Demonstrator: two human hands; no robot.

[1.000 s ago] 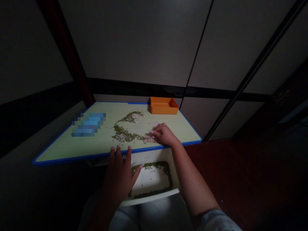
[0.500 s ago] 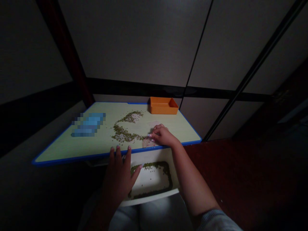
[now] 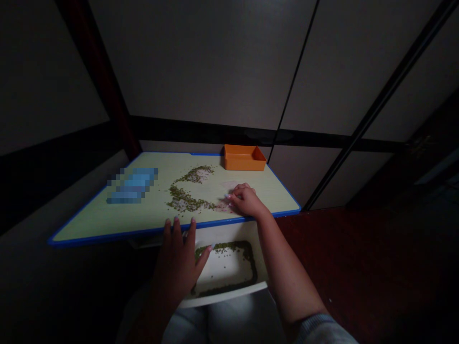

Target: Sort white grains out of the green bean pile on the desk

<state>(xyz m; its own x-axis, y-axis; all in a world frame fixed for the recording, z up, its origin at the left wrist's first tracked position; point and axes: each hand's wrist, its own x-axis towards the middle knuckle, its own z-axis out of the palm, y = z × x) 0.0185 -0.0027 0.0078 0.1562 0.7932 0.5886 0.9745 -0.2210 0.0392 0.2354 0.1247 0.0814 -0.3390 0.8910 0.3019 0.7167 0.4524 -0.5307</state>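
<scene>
Small green beans, which look like mung beans, lie in a curved, scattered band on the pale yellow tabletop. My right hand rests low over the table at the band's right end, thumb and fingers pinched together. Whatever is between the fingertips is too small to make out. Fingers spread, my left hand lies at the table's near blue edge, above the left side of a white bin. Inside that bin, more green beans line the bottom edges, with a few loose in the middle.
An orange open box stands at the table's back right corner. A blurred-out blue item lies on the left side. Behind the table rise grey panels; a dark red floor extends to the right.
My right hand moved slightly left and toward me, then back right to almost its earlier spot, fingers still pinched. My left hand and the bin stayed in place.
</scene>
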